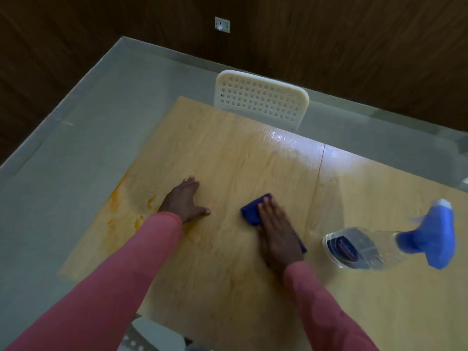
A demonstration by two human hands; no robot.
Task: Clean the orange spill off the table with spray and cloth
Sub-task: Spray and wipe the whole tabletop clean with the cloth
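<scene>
light wood-grain table (228,153), orange spill (116,198) smears at left edge. dark blue cloth (253,211). clear spray bottle (364,247), blue trigger head, dark label. pink sleeves (141,262). cream chair (260,100), round-hole pattern. dark brown wood wall (354,34).

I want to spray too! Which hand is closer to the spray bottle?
Right. The right hand presses the cloth just beside the spray bottle; the left hand lies farther away.

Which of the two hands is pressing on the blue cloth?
The right hand, flat on the blue cloth. The left hand rests bare on the table.
</scene>
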